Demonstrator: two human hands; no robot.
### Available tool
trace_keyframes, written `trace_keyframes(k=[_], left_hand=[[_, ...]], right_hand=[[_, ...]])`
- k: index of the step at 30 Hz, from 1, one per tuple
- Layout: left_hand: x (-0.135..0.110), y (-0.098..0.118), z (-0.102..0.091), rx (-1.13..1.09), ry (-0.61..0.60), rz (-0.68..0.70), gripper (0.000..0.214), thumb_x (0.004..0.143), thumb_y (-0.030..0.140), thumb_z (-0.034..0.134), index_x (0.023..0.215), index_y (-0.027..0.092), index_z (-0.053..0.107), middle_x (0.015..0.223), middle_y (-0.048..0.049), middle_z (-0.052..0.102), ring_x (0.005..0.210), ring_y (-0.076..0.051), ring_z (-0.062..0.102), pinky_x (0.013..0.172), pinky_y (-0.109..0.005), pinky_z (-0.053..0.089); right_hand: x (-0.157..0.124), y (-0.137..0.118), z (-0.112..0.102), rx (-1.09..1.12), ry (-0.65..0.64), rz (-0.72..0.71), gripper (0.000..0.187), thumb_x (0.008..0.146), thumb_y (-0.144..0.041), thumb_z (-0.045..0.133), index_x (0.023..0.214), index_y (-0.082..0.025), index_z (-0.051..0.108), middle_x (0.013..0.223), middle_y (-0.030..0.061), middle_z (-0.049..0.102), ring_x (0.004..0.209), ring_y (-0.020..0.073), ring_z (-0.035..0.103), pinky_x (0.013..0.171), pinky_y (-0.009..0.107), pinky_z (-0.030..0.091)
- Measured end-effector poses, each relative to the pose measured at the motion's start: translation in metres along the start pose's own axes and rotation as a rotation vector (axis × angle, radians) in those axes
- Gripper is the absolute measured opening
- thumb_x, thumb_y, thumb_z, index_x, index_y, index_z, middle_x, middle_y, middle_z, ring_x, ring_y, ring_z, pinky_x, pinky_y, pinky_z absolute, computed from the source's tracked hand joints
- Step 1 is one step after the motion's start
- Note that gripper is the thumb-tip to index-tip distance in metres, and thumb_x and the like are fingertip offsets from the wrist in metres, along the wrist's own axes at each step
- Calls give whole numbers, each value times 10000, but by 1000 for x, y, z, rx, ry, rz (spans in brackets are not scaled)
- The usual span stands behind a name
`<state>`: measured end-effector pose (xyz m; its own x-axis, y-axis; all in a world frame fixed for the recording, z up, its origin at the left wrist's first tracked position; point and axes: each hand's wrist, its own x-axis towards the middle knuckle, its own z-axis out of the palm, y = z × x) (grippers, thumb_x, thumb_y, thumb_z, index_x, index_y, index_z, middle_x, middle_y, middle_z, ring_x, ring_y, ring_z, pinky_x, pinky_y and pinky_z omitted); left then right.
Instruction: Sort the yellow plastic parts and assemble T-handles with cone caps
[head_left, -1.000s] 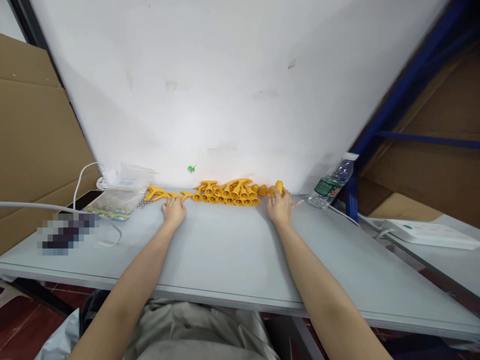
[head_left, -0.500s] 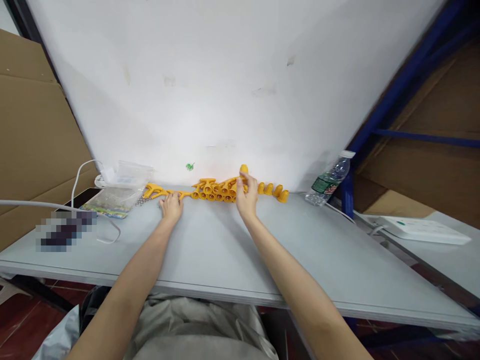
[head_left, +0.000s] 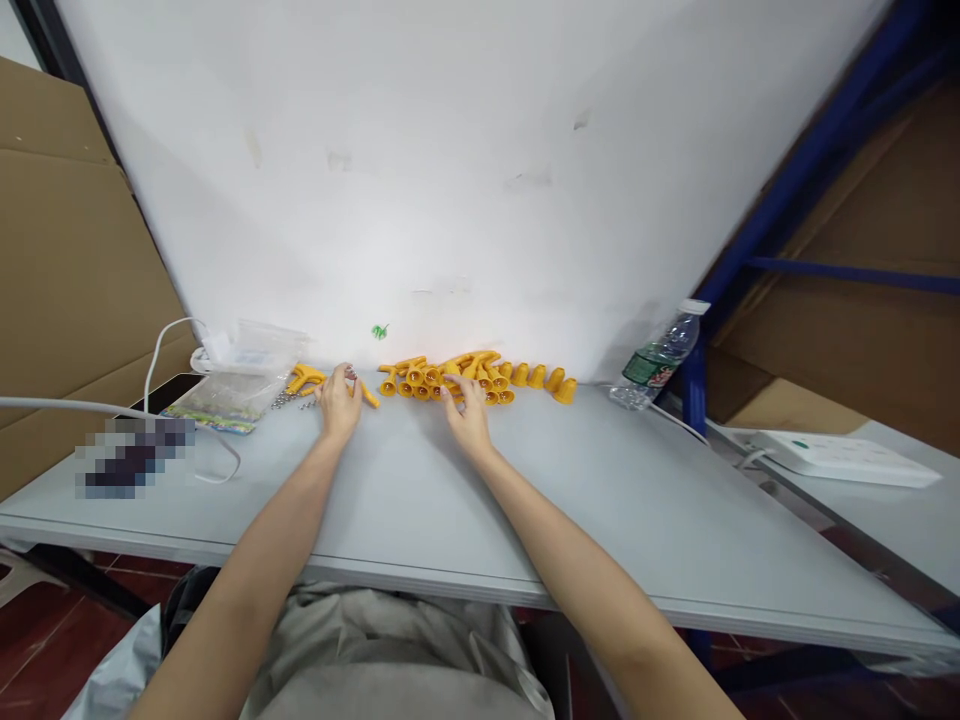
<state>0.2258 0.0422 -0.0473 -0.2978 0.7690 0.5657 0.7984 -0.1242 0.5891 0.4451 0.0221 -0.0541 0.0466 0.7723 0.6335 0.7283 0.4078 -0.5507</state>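
Observation:
A heap of yellow plastic stemmed pieces (head_left: 439, 376) lies against the white wall at the back of the grey table (head_left: 465, 520). A short row of yellow cone caps (head_left: 544, 379) stands to its right. My right hand (head_left: 469, 412) rests on the table in front of the heap, fingers stretched out with the tips touching the nearest pieces. My left hand (head_left: 339, 402) is to the left of the heap, fingers pinched on something small that I cannot make out. One yellow stemmed piece (head_left: 367, 396) lies right beside it, and more yellow pieces (head_left: 304, 379) lie further left.
A clear plastic bag (head_left: 232, 392) with small parts and a thin metal chain (head_left: 289, 400) lies at the left. Beside it are a dark flat device (head_left: 169, 390) and white cables (head_left: 161, 350). A water bottle (head_left: 661, 356) lies at the right. A white power strip (head_left: 840, 456) sits beyond it.
My right hand set a yellow cap down in the row at the right, swung left over the heap, then came down in front of it. My left hand rose slightly into a pinch.

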Motion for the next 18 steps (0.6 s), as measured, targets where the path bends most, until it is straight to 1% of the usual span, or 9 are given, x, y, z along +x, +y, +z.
trace_keyframes(k=[2,4,7,9,11,13,16,18], left_hand=[[0,0,2,-20,-12,21,306,898,206,484,1202,193,524,1073,-67,683,963,-200,618,968,-362,362],[0,-1,5,-32,-57,55,282,907,225,472,1176,189,551,1071,-72,681,952,-195,614,959,-350,393],[-2,-5,14,-25,-188,110,243,924,251,447,1094,182,607,1055,-83,677,981,-199,610,939,-333,432],[-5,-8,21,28,-301,128,209,902,246,491,1039,183,636,1068,-85,668,1021,-210,604,938,-333,441],[-7,-11,27,107,-386,137,176,856,224,555,995,187,656,1100,-83,656,1050,-228,593,945,-345,441],[-8,-14,30,152,-423,164,161,838,211,577,971,190,665,1114,-79,649,1055,-234,587,955,-349,437],[-7,-15,30,134,-435,187,173,882,194,497,933,189,662,1061,-73,649,985,-204,608,917,-323,455],[-7,-14,28,113,-455,180,201,900,187,455,918,190,655,1046,-70,640,935,-181,622,872,-303,473]], right_hand=[[-1,-1,0,27,-6,8,398,961,-423,333,1199,-233,591,1170,113,598,1102,264,523,984,436,389],[-1,-1,0,37,-9,11,388,959,-424,342,1189,-237,593,1167,108,603,1103,262,526,999,436,379],[-1,-2,0,26,-15,10,382,960,-423,339,1181,-243,594,1166,102,610,1112,260,526,1011,436,372],[-1,-2,0,25,-22,11,383,962,-418,331,1180,-246,594,1167,102,614,1120,261,526,1013,436,373],[0,-2,1,38,-25,11,382,963,-414,329,1175,-243,595,1169,102,618,1125,259,528,1015,432,377],[0,-1,1,62,-24,11,381,962,-414,331,1168,-234,596,1162,104,620,1105,251,541,1011,420,389],[0,0,2,97,-29,22,382,956,-417,335,1162,-219,589,1147,107,623,1059,241,564,986,406,419],[1,3,4,107,-49,35,386,945,-418,352,1193,-211,563,1180,114,615,1015,238,583,954,405,444]])
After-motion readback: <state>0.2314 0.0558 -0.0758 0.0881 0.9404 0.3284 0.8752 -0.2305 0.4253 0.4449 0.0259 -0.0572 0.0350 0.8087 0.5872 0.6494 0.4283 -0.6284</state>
